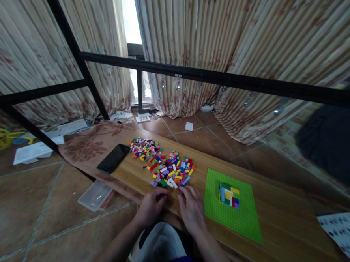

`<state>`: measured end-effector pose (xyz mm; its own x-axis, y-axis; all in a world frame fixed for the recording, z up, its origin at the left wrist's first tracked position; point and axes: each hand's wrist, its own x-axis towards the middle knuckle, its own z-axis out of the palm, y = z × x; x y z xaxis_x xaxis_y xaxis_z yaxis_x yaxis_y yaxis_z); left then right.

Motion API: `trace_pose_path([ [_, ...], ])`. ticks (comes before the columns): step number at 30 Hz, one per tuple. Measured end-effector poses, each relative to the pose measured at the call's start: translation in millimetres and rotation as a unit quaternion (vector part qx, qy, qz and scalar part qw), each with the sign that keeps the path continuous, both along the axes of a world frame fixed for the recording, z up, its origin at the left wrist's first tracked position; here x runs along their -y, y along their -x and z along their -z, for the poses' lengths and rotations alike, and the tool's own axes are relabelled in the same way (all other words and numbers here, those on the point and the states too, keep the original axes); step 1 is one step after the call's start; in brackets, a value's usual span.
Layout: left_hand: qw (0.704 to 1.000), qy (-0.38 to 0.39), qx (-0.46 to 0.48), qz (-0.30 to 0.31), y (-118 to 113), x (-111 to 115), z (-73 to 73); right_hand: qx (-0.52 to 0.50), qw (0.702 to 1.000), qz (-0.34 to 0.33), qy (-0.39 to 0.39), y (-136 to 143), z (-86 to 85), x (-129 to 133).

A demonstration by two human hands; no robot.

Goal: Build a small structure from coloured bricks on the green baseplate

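My left hand [155, 203] is at the near edge of the wooden table, its fingers curled towards the thumb; whatever they may hold is hidden. Beside it, my right hand [192, 208] reaches forward with thumb and forefinger apart. A small red brick [179, 189] shows at its fingertips. Just beyond both hands lies a loose pile of mixed toy bricks [172, 168], with white bricks [172, 182] at its near side. To the right, a green baseplate [246, 222] carries a low, multicoloured block of joined bricks [229, 196].
A second pile of smaller bricks [144, 148] lies farther back. The black phone [113, 158] rests at the left on a brown cloth [85, 145]. A clear plastic box [95, 195] is on the floor. A printed sheet [342, 232] lies far right; a black rail [196, 72] crosses beyond the table.
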<state>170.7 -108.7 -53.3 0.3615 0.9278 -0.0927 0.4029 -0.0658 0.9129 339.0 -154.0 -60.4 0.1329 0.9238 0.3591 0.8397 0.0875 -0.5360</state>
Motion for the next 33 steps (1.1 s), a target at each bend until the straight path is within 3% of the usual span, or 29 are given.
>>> trace_pose_path([
  [10,1.0,0.004,0.025,0.016,4,-1,6.5,0.085,0.996,0.002,0.021,0,-2.0,-42],
  [23,1.0,0.006,0.025,0.019,3,2,5.4,0.098,0.994,0.008,0.045,-3,-5.4,-48],
  [28,0.999,0.007,0.031,-0.042,5,4,8.8,0.1,0.994,0.01,0.045,-6,-2.6,-43],
  [33,0.992,0.006,0.024,-0.125,11,0,10.3,0.081,0.996,-0.023,0.028,6,-13.2,-41],
])
